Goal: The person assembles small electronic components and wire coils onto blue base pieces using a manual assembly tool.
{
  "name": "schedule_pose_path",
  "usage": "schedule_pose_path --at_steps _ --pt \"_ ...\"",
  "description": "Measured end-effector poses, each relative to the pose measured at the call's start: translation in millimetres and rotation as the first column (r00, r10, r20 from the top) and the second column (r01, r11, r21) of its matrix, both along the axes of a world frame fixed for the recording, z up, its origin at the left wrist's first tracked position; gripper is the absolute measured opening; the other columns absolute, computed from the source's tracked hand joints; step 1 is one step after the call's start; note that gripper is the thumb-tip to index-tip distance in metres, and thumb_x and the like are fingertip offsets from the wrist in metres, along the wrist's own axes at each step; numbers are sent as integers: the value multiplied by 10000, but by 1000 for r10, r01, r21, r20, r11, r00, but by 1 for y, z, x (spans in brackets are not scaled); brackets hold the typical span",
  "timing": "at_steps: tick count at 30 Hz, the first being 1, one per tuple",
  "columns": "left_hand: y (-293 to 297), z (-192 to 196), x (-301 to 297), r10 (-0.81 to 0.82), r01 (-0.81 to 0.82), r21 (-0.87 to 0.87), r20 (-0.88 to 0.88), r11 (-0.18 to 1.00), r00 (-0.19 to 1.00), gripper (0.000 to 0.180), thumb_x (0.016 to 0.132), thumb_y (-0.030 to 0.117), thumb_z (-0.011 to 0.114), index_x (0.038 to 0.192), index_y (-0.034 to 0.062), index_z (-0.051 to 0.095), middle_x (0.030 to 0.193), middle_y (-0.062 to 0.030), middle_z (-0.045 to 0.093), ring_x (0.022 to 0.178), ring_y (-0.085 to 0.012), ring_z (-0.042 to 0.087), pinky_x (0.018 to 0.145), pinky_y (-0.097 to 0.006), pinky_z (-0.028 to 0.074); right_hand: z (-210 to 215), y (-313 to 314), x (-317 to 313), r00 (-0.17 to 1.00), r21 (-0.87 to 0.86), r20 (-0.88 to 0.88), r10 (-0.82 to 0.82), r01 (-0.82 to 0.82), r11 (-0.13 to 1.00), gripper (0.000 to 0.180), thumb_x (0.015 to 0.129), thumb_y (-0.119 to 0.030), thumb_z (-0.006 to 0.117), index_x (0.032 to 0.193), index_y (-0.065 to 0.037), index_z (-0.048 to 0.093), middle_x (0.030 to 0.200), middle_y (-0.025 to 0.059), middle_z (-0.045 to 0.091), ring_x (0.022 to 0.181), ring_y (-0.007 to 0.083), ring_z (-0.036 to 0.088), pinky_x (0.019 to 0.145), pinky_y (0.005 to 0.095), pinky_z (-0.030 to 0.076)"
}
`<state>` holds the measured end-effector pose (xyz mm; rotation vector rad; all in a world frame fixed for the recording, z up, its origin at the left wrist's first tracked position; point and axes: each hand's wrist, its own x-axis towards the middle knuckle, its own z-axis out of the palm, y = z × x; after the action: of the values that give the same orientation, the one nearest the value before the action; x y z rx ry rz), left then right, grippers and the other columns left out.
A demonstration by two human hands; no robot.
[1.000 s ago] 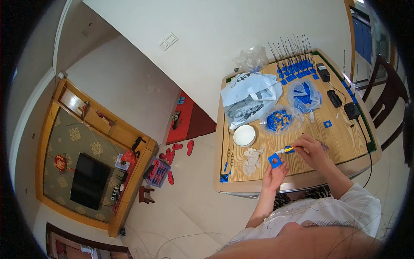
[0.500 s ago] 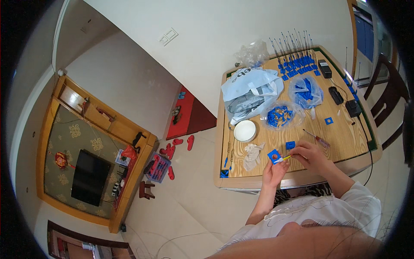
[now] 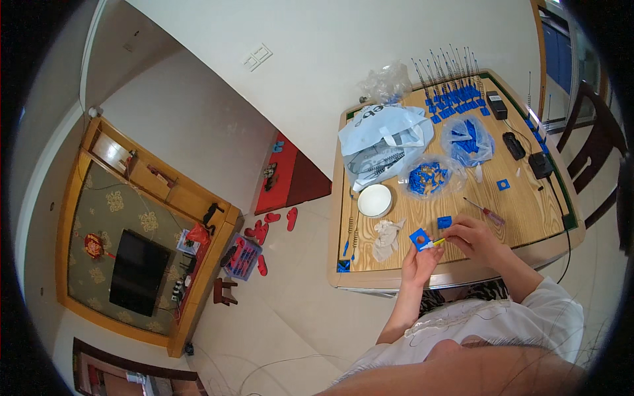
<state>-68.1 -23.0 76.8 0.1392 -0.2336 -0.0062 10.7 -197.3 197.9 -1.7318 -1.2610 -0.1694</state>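
Near the table's front edge, my left hand is closed on a flat blue square piece with a round hole in it. My right hand pinches a small yellow tube with a white pointed nozzle, which looks like a glue tube. Its nozzle lies against or just over the blue piece's lower edge; I cannot tell whether they touch. Just beyond my fingers, a blue block rests on the tabletop. Another blue square piece with a hole lies farther right.
A screwdriver, white bowl, crumpled tissue and two springs lie around my hands. Beyond are bags of blue parts, a pale blue bag, several blue-based springs and black adapters with a cable.
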Motion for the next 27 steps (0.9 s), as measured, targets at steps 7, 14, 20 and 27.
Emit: schedule_pose_path --at_steps 7,14,20,27 --pt "3 -4 -2 -3 3 -15 9 1000 1000 380 912 296 524 1231 92 492 1183 -102 550 1096 -280 508 973 -445 377 4 1 -1 999 38 -47 10 -8 999 123 772 -28 657 890 -45 626 857 98 574 770 261 584 643 328 473" --pt "1 0 -1 24 -24 -11 23 1000 999 394 911 296 527 1244 91 481 1197 -99 546 1097 -281 511 973 -446 378 1 1 0 1000 30 6 7 -7 1000 141 769 -22 660 903 -47 624 851 98 572 759 258 583 634 329 472" --pt "2 0 -2 28 -29 28 6 999 1000 395 919 295 510 1254 88 471 1192 -105 550 1091 -284 515 972 -448 378 2 2 1 1000 4 -1 20 -20 1000 138 778 -41 643 914 -47 622 865 111 562 774 281 583 650 346 476" --pt "3 -4 -2 15 -15 3 -1 1000 1000 361 922 294 504 1222 93 499 1200 -94 547 1104 -283 510 973 -458 373 1 3 1 999 34 -33 27 -26 999 128 785 -53 630 911 -40 614 873 119 558 777 293 583 645 356 474"
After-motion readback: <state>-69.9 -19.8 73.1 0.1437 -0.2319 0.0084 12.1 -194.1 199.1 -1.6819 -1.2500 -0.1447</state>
